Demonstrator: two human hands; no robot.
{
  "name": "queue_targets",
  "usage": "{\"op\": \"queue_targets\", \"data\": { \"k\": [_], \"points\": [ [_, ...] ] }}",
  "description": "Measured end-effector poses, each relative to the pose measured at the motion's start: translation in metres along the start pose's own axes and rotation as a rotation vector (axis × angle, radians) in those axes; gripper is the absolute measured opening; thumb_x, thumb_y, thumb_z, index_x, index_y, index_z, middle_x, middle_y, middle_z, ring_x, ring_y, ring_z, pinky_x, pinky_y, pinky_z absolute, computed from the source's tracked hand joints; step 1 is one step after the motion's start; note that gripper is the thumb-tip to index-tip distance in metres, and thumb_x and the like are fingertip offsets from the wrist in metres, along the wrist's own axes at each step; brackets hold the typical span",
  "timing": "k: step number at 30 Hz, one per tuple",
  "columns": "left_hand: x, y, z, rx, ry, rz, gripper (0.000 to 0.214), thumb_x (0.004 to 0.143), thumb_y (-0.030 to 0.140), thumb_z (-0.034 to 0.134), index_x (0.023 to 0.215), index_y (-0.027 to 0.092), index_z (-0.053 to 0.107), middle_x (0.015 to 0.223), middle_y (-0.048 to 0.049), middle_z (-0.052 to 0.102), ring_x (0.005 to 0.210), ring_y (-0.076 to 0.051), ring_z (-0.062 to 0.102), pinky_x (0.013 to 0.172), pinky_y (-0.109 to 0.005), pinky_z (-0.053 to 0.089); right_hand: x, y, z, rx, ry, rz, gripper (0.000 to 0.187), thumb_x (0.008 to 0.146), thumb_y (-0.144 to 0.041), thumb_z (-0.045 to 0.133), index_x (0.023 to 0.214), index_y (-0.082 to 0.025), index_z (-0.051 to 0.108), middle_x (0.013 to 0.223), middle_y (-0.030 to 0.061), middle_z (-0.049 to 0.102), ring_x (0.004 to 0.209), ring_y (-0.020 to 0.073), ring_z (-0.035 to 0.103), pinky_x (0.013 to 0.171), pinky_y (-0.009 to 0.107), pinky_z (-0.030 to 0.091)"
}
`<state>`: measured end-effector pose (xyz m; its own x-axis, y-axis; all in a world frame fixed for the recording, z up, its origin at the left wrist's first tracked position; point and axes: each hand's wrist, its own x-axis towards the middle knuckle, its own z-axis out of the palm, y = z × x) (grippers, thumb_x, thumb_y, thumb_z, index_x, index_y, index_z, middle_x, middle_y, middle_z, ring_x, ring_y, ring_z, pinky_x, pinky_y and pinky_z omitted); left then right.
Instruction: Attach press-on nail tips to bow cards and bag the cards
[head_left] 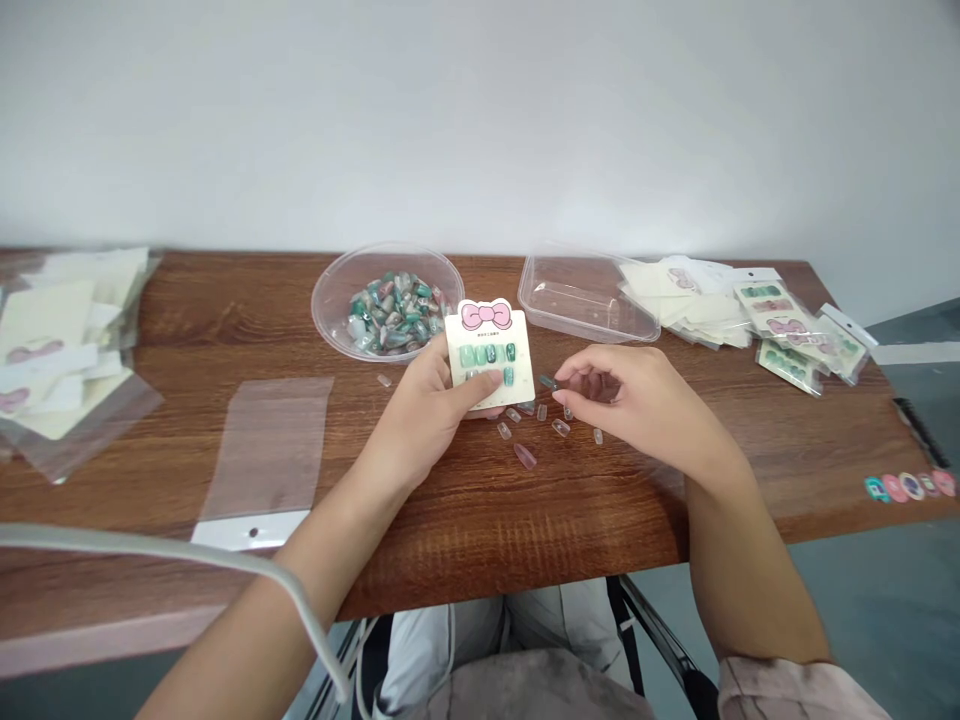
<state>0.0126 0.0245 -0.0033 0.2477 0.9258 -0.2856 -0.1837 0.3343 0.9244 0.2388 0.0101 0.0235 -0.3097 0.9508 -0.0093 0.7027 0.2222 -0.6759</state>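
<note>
My left hand (420,415) grips a cream nail card (489,400) topped by a pink bow, thumb across its front. Two rows of green press-on nails sit on the card, the lower row partly covered by the thumb. Just right of the card, my right hand (626,395) pinches a dark teal press-on nail (548,381) at its fingertips. Below both hands several clear nails (561,427) and a pink nail (525,456) lie loose on the wooden table (525,540).
Behind the card stands a round clear tub (330,310) of mixed nails, beside a rectangular clear tray (570,305). Cards (690,300) and bagged sets (787,320) lie at right; more cards (45,320) are left. A clear bag (270,450) lies flat near a white cable (150,545).
</note>
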Motion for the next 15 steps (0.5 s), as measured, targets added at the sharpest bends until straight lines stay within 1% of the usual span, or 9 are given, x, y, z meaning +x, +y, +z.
{"op": "queue_targets", "data": {
  "k": [3,5,10,12,15],
  "points": [
    [0.000,0.000,0.001,0.008,-0.012,0.005,0.054,0.076,0.027,0.085,0.124,0.019,0.063,0.114,-0.0076,0.079,0.094,-0.025,0.076,0.068,-0.030,0.060,-0.002,-0.003,0.002,0.031,0.058,-0.119,0.002,0.090,-0.022,0.069,0.091,-0.022,0.070,0.083,0.0001,0.075,0.072,0.0159,0.067,0.069,0.030,0.052],
    [-0.001,-0.001,0.002,0.011,-0.019,0.007,0.054,0.076,0.026,0.086,0.124,0.018,0.063,0.113,-0.0075,0.079,0.093,-0.025,0.076,0.071,-0.031,0.060,-0.002,-0.005,0.005,0.003,0.092,-0.187,0.002,0.091,-0.020,0.068,0.091,-0.022,0.069,0.083,-0.0003,0.073,0.074,0.0159,0.066,0.071,0.030,0.051],
    [-0.001,-0.002,0.002,0.023,-0.045,0.042,0.050,0.080,0.028,0.084,0.124,0.017,0.063,0.117,-0.0079,0.078,0.103,-0.026,0.074,0.086,-0.034,0.058,0.000,-0.006,0.018,-0.200,0.155,-0.325,0.004,0.095,-0.018,0.064,0.095,-0.020,0.068,0.082,0.0016,0.071,0.077,0.0182,0.065,0.075,0.033,0.049],
    [-0.002,-0.003,0.002,0.035,-0.051,0.052,0.049,0.082,0.028,0.083,0.124,0.016,0.063,0.118,-0.0079,0.078,0.105,-0.025,0.072,0.088,-0.033,0.056,0.002,-0.005,0.022,-0.278,0.171,-0.371,0.006,0.096,-0.018,0.062,0.095,-0.019,0.068,0.082,0.0025,0.071,0.076,0.0187,0.063,0.075,0.034,0.047],
    [-0.002,-0.004,0.002,0.050,-0.062,0.049,0.047,0.083,0.027,0.082,0.125,0.017,0.063,0.118,-0.0067,0.077,0.104,-0.024,0.072,0.089,-0.033,0.056,0.003,-0.003,0.027,-0.344,0.196,-0.391,0.008,0.097,-0.019,0.060,0.095,-0.020,0.068,0.081,0.0024,0.072,0.075,0.0189,0.063,0.074,0.034,0.045]
  ]
}}
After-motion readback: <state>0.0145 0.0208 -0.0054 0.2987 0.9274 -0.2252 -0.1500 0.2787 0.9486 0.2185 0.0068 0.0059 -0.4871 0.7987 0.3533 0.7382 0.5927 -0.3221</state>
